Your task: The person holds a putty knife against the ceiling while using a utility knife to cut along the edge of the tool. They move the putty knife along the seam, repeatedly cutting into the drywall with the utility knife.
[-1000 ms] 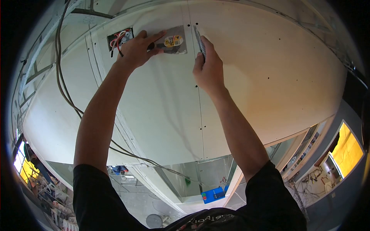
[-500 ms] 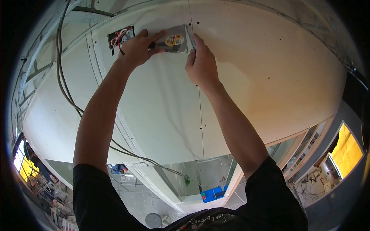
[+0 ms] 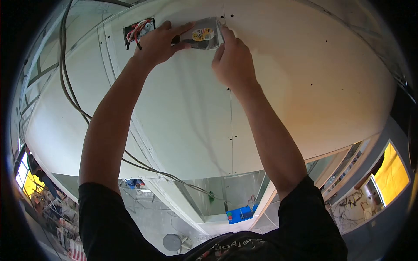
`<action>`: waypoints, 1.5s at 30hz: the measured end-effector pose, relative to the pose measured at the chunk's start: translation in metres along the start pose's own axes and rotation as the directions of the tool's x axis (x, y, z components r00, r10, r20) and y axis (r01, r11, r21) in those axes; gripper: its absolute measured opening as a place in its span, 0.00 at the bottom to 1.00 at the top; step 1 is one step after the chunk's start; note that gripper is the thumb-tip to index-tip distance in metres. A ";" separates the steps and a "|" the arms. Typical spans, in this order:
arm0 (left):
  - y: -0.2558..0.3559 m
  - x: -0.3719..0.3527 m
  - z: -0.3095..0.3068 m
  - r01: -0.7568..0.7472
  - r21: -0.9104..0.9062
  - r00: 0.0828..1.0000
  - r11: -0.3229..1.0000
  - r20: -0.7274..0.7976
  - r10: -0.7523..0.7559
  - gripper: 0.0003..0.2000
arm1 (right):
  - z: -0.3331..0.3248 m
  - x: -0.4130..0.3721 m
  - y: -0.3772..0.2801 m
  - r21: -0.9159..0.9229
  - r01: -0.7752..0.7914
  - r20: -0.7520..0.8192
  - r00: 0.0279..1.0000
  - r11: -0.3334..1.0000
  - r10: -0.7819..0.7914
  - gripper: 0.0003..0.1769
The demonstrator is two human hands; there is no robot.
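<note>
vs 1 s back: right hand [image 3: 233, 65] had moved left, from the bare board over to the right edge of the metal blade [image 3: 205, 36]. the grey strip it held up then was not visible any more. left hand [image 3: 159, 45] had stayed on the blade. the view itself had tilted a bit, so everything sat higher in frame.

left hand: fingers spread apart, flat on the blade's dark handle end, index laid along the blade, pressing it up against the ceiling board [image 3: 305, 87]. right hand: fingers together, tips touching the blade's right edge; couldn't tell whether they pinched it or only pushed, since the hand's back hid that.

blade location: flat on the ceiling board, yellow label facing down, just left of the board seam [image 3: 231, 126], just right of the cut-out [image 3: 140, 27].

containers: the cut-out held red and white wires [image 3: 132, 35], a loop hanging out over its lower edge. probably a junction box, but too small to confirm. grey cable [image 3: 72, 102] ran past its left. blue box [image 3: 239, 214] far below on the floor, contents not visible.
</note>
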State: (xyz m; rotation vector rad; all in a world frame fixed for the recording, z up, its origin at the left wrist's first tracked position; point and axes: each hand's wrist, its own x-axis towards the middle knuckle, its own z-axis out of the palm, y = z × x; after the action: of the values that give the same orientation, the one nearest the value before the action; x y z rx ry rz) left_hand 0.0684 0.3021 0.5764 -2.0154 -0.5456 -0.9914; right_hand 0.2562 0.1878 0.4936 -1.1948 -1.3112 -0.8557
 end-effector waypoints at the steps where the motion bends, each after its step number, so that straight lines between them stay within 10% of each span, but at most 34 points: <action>1: 0.003 0.001 -0.003 0.038 -0.006 0.998 0.999 0.049 -0.037 0.33 | -0.003 0.002 -0.003 -0.029 0.002 0.001 1.000 1.000 -0.002 0.31; 39: 0.008 0.001 -0.012 0.105 -0.053 0.986 0.993 0.134 -0.097 0.34 | -0.039 -0.070 -0.019 -0.151 -0.186 0.265 0.939 0.971 0.221 0.28; 45: 0.009 0.001 -0.017 0.118 -0.084 0.982 0.989 0.155 -0.104 0.34 | -0.061 -0.046 -0.026 0.110 -0.229 0.198 0.959 0.967 0.204 0.29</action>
State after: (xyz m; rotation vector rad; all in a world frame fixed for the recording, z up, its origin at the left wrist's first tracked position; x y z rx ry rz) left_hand 0.0671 0.2833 0.5788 -2.1752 -0.7115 -0.9510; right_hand 0.2405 0.1160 0.4608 -1.3086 -1.3338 -0.5007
